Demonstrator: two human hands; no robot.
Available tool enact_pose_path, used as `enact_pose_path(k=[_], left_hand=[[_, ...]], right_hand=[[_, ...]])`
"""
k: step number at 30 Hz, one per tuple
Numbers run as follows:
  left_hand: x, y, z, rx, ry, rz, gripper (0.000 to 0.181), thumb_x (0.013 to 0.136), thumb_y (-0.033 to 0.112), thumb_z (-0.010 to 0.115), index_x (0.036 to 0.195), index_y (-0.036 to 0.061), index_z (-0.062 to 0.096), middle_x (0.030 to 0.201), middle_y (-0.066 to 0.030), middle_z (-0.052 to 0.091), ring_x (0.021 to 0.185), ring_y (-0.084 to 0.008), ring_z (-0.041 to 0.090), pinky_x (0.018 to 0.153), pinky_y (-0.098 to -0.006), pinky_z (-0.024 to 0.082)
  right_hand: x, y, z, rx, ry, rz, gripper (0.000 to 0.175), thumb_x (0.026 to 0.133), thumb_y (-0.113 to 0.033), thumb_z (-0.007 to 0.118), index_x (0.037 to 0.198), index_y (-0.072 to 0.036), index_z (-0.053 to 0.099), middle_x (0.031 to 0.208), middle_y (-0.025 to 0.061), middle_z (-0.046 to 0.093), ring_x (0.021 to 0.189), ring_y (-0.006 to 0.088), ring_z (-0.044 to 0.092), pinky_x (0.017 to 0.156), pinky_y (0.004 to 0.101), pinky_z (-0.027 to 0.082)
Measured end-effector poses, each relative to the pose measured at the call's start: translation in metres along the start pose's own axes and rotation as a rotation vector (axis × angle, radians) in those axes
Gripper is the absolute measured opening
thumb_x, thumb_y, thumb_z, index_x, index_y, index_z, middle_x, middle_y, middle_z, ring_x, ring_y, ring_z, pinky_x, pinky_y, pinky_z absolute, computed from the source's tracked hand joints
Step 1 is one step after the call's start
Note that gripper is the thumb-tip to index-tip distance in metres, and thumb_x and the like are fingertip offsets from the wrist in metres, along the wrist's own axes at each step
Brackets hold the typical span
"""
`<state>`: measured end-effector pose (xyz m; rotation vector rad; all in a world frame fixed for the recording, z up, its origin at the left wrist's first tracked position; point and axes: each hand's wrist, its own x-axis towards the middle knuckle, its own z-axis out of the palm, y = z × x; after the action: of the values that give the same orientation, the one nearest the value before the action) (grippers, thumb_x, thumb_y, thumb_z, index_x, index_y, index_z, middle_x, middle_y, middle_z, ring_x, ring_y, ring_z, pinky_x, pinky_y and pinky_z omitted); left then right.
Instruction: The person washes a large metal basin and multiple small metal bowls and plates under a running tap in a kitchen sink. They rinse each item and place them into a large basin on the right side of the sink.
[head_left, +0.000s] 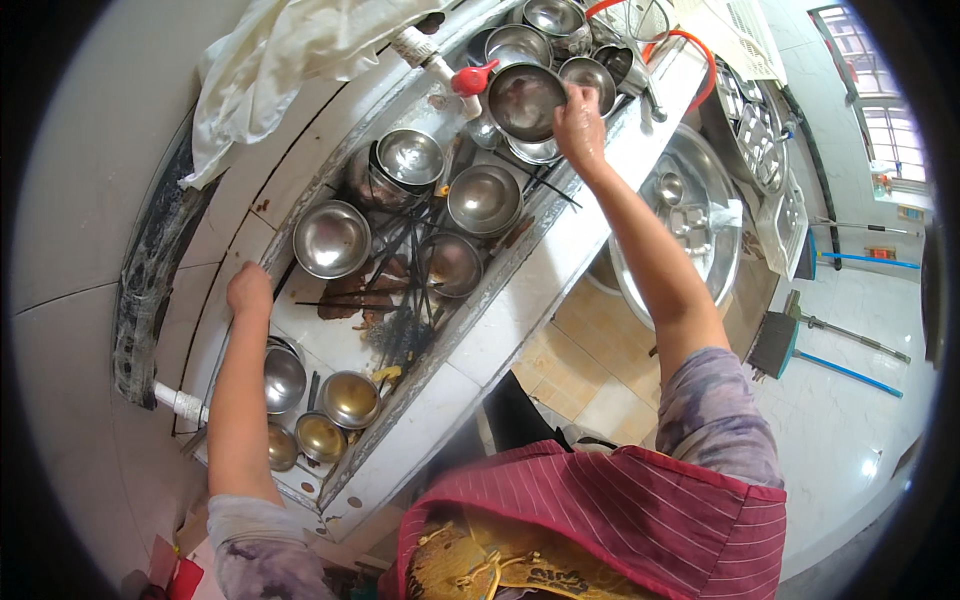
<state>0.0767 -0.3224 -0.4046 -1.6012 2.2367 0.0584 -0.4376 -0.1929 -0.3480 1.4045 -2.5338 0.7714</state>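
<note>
My right hand (581, 129) grips the rim of a stainless steel bowl (526, 103), tilted over other metal bowls at the upper end of a tiled trough sink (510, 315). Beside that bowl is a red-handled tap (471, 79). My left hand (250, 291) rests on the sink's left ledge, its fingers curled; whether it holds anything cannot be seen. Between the hands lie a shiny steel bowl (332, 239), stacked bowls (410, 157), another bowl (484, 199) and scattered dark chopsticks (375, 304). Smaller bowls with yellowish insides (350, 400) stand at the near end.
A white cloth (262, 82) hangs at upper left. An orange hose (705, 64) curves over the sink's far corner. Right of the sink stands a large round metal basin (724, 262) holding a tray and a small bowl. A broom (776, 343) and a dustpan lie farther right.
</note>
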Motion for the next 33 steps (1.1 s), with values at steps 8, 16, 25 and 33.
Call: enact_pose_path(k=[8,16,25,33], left_hand=[[-0.001,0.005,-0.006,0.065,-0.013,-0.063,0.029,0.081,0.028,0.058,0.087,0.0,0.056,0.079,-0.0191,0.064,0.076,-0.0309,0.064,0.067,-0.0392,0.051],[0.003,0.004,0.0,0.063,-0.03,-0.104,0.029,0.081,0.027,0.058,0.089,-0.0004,0.056,0.082,-0.0206,0.063,0.081,-0.0341,0.063,0.071,-0.0403,0.05],[0.006,0.002,0.003,0.044,-0.064,-0.059,0.026,0.081,0.025,0.059,0.089,0.0008,0.056,0.085,-0.0202,0.063,0.083,-0.0338,0.062,0.072,-0.0424,0.048],[0.003,0.0,0.002,0.108,-0.022,-0.037,0.028,0.08,0.027,0.059,0.089,0.001,0.053,0.082,-0.019,0.064,0.08,-0.0329,0.063,0.07,-0.0405,0.05]], right_hand=[[-0.017,-0.066,0.086,0.828,-0.284,0.622,0.052,0.075,-0.001,0.05,0.126,-0.004,0.037,0.099,0.0185,0.056,0.057,0.0264,0.062,0.049,0.035,0.057],[-0.042,-0.06,0.097,1.8,-0.783,1.526,0.022,0.088,-0.021,0.047,0.103,-0.006,0.052,0.086,0.0171,0.057,0.055,0.0128,0.056,0.041,0.02,0.049],[-0.089,0.069,-0.038,2.264,-0.391,1.096,0.036,0.082,-0.031,0.06,0.093,0.002,0.049,0.073,0.0038,0.045,0.054,0.0057,0.042,0.039,0.0129,0.037],[-0.077,0.131,-0.084,1.775,0.257,1.065,0.053,0.094,-0.039,0.03,0.118,0.007,0.042,0.101,0.0144,0.057,0.073,0.0146,0.056,0.058,0.0222,0.049]])
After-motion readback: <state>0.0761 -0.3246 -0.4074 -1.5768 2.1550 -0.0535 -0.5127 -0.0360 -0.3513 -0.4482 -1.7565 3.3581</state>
